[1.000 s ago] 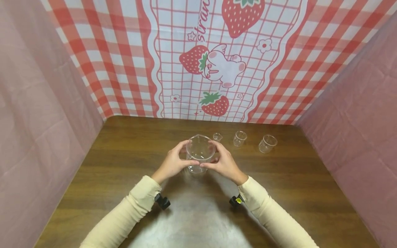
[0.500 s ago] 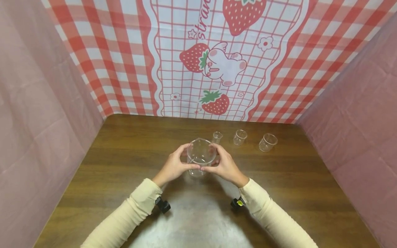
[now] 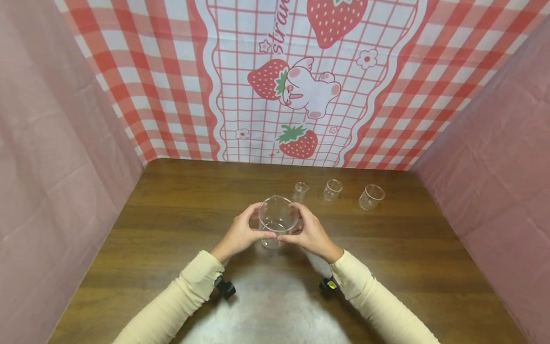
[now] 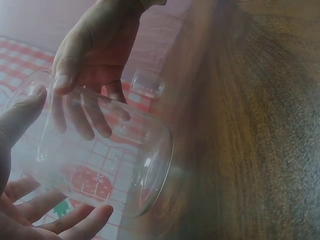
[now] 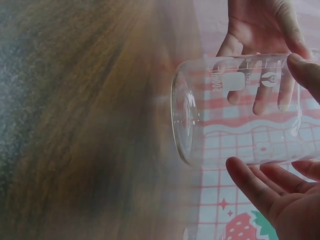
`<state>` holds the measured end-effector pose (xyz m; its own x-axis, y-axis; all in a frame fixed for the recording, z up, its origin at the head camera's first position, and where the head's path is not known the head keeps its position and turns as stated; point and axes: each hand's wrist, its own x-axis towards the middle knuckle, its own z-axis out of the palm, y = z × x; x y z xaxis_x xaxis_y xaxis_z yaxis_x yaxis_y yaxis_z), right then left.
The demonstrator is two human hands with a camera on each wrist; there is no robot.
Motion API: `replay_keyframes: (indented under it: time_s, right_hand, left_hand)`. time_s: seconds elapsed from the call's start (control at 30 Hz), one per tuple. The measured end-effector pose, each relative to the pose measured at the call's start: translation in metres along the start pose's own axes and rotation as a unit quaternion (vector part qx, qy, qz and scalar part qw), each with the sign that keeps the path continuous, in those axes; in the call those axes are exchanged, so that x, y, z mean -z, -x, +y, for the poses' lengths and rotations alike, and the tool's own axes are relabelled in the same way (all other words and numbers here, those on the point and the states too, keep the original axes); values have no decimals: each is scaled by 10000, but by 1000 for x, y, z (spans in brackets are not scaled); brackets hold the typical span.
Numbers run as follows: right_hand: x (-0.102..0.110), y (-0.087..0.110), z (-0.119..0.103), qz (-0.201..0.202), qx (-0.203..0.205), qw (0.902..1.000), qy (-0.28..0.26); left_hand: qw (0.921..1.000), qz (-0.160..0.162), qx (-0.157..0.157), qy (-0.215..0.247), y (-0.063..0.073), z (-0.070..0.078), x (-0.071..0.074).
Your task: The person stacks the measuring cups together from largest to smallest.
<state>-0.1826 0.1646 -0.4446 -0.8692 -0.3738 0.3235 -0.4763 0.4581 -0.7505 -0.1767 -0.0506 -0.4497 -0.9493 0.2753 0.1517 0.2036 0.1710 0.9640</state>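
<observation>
You have the large glass beaker between both hands at the middle of the table, its mouth tipped toward the head camera. Your left hand grips one side and your right hand the other, thumbs nearly meeting across the near wall and fingers spread around the glass. From the head camera your fingertips are mostly lost behind the clear wall, but the wrist views show them bent along it. Whether the base touches the tabletop you cannot tell from any view. In the right wrist view its printed markings run sideways and the smaller ones are hard to read; the rim end is cut off by the frame edge, as is part of your own right hand. Beyond your right hand stand the smallest beaker, the middle beaker and the wider beaker, their clear walls faint against the wood. A blurred glass shape shows in the left wrist view; which beaker it is cannot be told. Your sleeves run out of the picture below.
</observation>
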Motion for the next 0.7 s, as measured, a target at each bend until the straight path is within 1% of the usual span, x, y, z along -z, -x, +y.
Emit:
replay_keyframes:
  time_s: [0.1, 0.2, 0.23, 0.33, 0.43, 0.57, 0.7]
  right_hand:
    - [-1, 1, 1, 19, 65, 10000, 29]
    - [-1, 2, 2, 15, 99, 9999, 41]
    - [-1, 2, 2, 21, 101, 9999, 55]
    - [-2, 3, 3, 23, 111, 9999, 84]
    - [-3, 3, 3, 53, 86, 9999, 116]
    - [-4, 5, 4, 86, 5, 9998, 173]
    - [-5, 6, 5, 82, -56, 9998, 142]
  left_hand:
    - [10000, 16, -6, -45, 1, -1, -1]
    - [9999, 44, -100, -128, 2, -4, -2]
    - [9996, 51, -177, -192, 2, -5, -2]
    - [9995, 71, -241, -187, 2, -7, -3]
    - [9998, 50, -134, -98, 2, -8, -4]
    - [9999, 11, 87, 63, 3, -8, -4]
    - [9998, -12, 143, 116, 4, -8, -4]
